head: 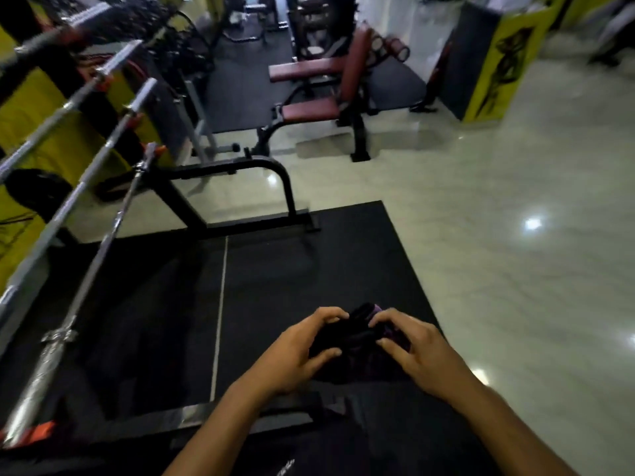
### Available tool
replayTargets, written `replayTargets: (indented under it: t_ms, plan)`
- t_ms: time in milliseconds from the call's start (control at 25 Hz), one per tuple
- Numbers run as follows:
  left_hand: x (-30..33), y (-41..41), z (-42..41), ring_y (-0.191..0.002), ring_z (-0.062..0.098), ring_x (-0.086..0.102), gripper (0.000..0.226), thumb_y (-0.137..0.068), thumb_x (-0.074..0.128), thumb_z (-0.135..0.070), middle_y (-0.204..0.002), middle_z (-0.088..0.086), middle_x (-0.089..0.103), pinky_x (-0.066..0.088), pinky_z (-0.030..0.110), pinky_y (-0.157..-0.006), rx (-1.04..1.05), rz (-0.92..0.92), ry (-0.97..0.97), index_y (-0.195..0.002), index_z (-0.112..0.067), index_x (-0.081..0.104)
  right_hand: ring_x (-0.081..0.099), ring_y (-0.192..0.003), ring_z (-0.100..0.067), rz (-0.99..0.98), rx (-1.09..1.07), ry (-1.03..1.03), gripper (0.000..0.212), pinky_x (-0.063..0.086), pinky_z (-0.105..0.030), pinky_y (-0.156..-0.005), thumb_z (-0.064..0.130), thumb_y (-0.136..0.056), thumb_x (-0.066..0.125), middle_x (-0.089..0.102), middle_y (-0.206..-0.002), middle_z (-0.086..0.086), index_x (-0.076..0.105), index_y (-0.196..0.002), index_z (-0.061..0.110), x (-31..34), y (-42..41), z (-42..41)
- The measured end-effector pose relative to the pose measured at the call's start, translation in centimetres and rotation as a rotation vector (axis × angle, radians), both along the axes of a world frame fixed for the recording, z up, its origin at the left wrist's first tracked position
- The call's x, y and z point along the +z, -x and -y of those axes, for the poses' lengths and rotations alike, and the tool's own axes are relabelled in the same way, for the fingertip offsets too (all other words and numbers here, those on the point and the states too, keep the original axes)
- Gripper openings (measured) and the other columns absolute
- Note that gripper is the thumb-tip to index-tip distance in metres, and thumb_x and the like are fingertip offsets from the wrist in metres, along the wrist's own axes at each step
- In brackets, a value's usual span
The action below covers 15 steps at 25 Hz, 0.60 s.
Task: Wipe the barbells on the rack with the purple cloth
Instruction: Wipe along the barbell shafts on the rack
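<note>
The purple cloth (360, 341) is bunched up, dark in the dim light, and held low in the middle between both hands. My left hand (295, 355) grips its left side with curled fingers. My right hand (415, 352) grips its right side, fingertips pinching the folds. Several steel barbells (99, 242) lie side by side on the black rack (240, 173) at the left, running from the near left corner toward the back. Both hands are well to the right of the bars and touch none of them.
A black rubber mat (275, 269) with a white seam covers the floor under my hands. Shiny pale tiles (515, 235) spread to the right. Maroon padded benches (309, 111) stand behind the rack, and a yellow-and-black pillar (498, 63) stands at the back right.
</note>
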<state>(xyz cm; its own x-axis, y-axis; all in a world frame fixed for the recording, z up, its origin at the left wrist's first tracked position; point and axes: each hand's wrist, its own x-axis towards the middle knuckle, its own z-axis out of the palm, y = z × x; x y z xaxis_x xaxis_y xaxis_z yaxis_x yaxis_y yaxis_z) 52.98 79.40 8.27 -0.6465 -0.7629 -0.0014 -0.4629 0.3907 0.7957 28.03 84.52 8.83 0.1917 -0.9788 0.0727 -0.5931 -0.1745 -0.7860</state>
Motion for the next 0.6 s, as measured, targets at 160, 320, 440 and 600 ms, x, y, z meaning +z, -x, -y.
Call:
replayTargets:
  t_ms: [160,320,440,600]
  plan:
    - [-0.6,2.7,4.4,-0.112,-0.004,0.055,0.059,-0.090,0.070,-0.038,-0.126,-0.030,0.049,0.050,0.026,-0.091,-0.057,0.016,0.057,-0.130,-0.056,0.030,0.061,-0.090,-0.004,-0.059,-0.026,0.007,0.021,0.047,-0.019,-0.073,0.018,-0.098,0.062,0.060,-0.099,0.021,0.053,-0.102,0.037,1.1,2.4,2.6]
    - [-1.2,4.5,9.5,-0.108,0.004,0.059,0.053,-0.085,0.076,-0.044,-0.120,-0.022,0.056,0.051,0.025,-0.088,-0.083,-0.093,0.054,-0.129,-0.041,0.046,0.061,-0.107,-0.009,-0.083,0.030,0.090,0.011,0.051,-0.022,-0.083,0.025,-0.101,0.056,0.054,-0.121,0.017,0.057,-0.108,0.033,2.0,3.0,7.6]
    - [-2.2,4.5,14.0,-0.107,0.006,0.061,0.047,-0.085,0.077,-0.044,-0.115,-0.020,0.060,0.050,0.022,-0.088,-0.046,-0.145,0.028,-0.124,-0.033,0.054,0.063,-0.099,-0.008,-0.101,0.065,0.105,0.012,0.051,-0.022,-0.080,0.024,-0.098,0.063,0.060,-0.108,0.016,0.061,-0.106,0.032,2.0,2.3,13.1]
    - [-2.9,1.9,22.1,-0.085,0.008,0.060,0.026,-0.092,0.068,-0.047,-0.095,-0.011,0.061,0.052,0.034,-0.073,0.016,-0.127,-0.029,-0.105,-0.028,0.055,0.067,-0.090,-0.007,0.013,0.076,0.000,0.025,0.050,-0.018,-0.078,0.024,-0.094,0.070,0.064,-0.100,0.015,0.056,-0.110,0.038,1.1,-0.6,23.4]
